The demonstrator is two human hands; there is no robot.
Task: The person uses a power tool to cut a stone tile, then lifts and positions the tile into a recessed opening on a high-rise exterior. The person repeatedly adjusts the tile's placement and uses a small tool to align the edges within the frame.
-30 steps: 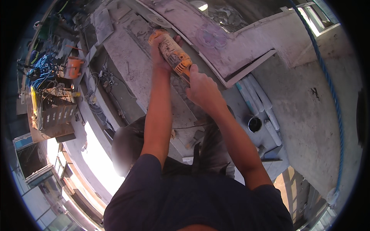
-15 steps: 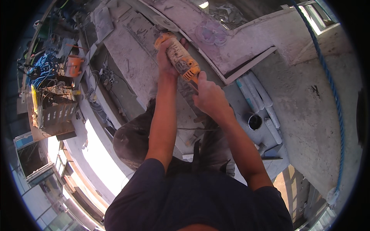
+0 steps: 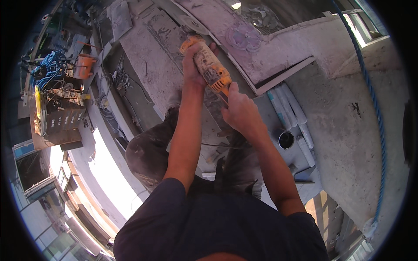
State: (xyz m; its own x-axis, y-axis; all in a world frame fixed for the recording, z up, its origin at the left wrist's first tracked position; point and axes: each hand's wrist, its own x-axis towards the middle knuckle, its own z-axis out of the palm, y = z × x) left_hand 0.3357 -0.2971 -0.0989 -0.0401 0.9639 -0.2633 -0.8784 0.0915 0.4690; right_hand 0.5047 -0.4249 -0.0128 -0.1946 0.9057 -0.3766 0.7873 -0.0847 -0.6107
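Note:
A dusty orange angle grinder (image 3: 212, 69) is held slantwise out in front of me, with its round pale disc (image 3: 194, 25) at the far end. The disc lies against the edge of a dust-covered pinkish panel (image 3: 278, 54); whether it touches cannot be told. My left hand (image 3: 193, 65) wraps round the front of the grinder's body, fingertips showing on its far right side. Closed on the rear handle, my right hand (image 3: 242, 108) sits nearer to me, its grip partly hidden by the hand itself.
A dark-mouthed can (image 3: 286, 139) stands right of my knees beside several pale tubes (image 3: 287, 104). A blue rope (image 3: 375, 104) hangs at the right. Leftward are an orange bucket (image 3: 84, 66), a bundle of blue cord (image 3: 48, 69) and loose cables (image 3: 122, 80).
The grinder and both hands have shifted slightly right in the picture, and the surroundings have shifted a little as well. Both hands keep their hold.

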